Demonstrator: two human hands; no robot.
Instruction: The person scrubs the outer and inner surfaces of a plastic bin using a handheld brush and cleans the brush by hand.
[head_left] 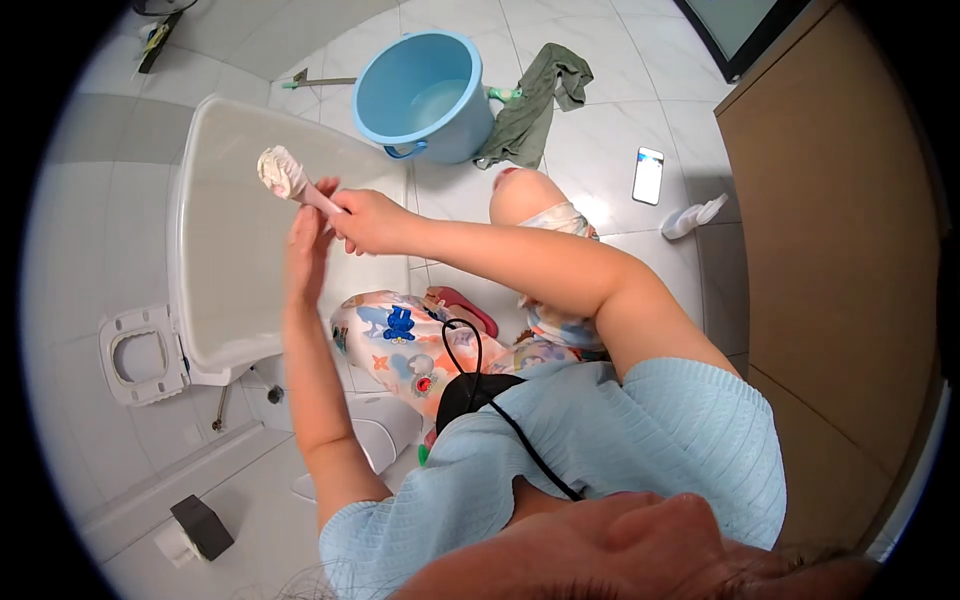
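My right hand (372, 222) is closed round the pale pink handle of a brush-like tool (283, 175). Its rounded head is covered in something whitish and crumpled, perhaps cloth. My left hand (308, 242) is right by the handle, just below the head, its fingers stretched and apart on either side; part of it is hidden behind the tool and slightly blurred. Both hands are over the near side of a white bathtub (225, 130).
Beyond the tub stands a blue bucket (470, 125) holding some liquid, with a green cloth (530, 110) beside it. A lit phone (648, 176) and a white bottle (690, 218) are on the tiles at right. A toilet seat (115, 350) is at left, a wooden cabinet (830, 200) at right.
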